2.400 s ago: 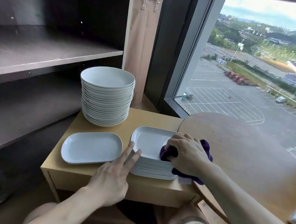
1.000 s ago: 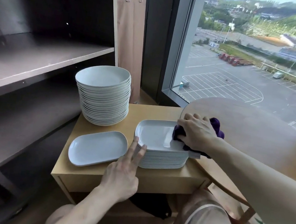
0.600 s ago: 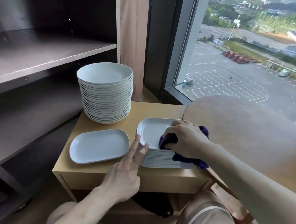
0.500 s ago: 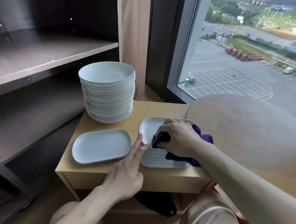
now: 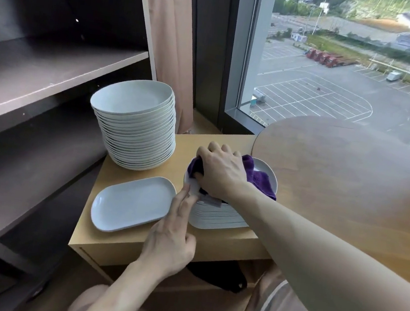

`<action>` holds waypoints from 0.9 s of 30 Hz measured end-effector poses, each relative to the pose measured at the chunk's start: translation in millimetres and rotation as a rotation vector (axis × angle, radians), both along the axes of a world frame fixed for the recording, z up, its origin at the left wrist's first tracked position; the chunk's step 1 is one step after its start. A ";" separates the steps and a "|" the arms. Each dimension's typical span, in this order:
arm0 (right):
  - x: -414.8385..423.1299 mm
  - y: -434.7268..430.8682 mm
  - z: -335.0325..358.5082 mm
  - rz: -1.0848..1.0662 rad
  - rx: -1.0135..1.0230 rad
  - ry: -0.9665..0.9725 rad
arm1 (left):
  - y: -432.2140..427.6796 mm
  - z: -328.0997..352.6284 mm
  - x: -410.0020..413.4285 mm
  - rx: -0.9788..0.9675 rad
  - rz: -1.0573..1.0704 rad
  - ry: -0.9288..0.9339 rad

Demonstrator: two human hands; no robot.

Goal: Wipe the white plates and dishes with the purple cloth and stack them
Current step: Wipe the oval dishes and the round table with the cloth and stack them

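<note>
Head view: the grip of the right hand (image 5: 218, 172) is clenched around the purple cloth (image 5: 258, 180), knuckles up, pressing it into the top dish of the stack of oblong dishes (image 5: 216, 219); part of the cloth trails over the dish toward its right rim. The right forearm crosses the frame from the lower right. The left hand (image 5: 169, 239) reaches in from below, its grip released: two straight fingers (image 5: 185, 199) touch the stack's left edge, the others folded back. Just left of the stack lies a single oblong dish (image 5: 132, 204), and behind it stands a tall stack of round plates (image 5: 134, 130). All rest on a light wooden surface (image 5: 121, 245). A round tabletop (image 5: 339, 173) adjoins on the right, dark shelves (image 5: 54, 65) stand on the left, and a curtain (image 5: 171, 46) and a window (image 5: 340, 68) lie behind.
</note>
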State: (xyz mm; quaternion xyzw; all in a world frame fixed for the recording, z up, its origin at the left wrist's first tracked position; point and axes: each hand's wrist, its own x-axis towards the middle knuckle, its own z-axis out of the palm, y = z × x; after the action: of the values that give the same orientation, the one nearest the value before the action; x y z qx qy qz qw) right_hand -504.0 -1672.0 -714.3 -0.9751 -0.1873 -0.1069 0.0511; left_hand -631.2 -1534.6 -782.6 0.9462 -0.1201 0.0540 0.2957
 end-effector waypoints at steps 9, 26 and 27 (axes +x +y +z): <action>1.5 -43.9 7.6 -0.123 -0.202 -0.031 | -0.9 3.0 3.0 0.036 0.045 -0.036; -31.1 -86.7 21.0 0.050 -0.092 0.167 | -9.6 -2.2 1.6 -0.112 0.084 -0.082; -31.2 -82.8 21.5 0.066 -0.075 0.180 | -9.7 -2.9 1.1 -0.120 0.086 -0.084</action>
State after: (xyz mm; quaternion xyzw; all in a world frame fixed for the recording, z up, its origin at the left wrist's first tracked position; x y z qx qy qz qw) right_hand -535.1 -1754.7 -692.8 -0.9753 -0.2179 -0.0099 0.0349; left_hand -630.1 -1544.3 -785.5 0.9280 -0.0882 0.1133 0.3437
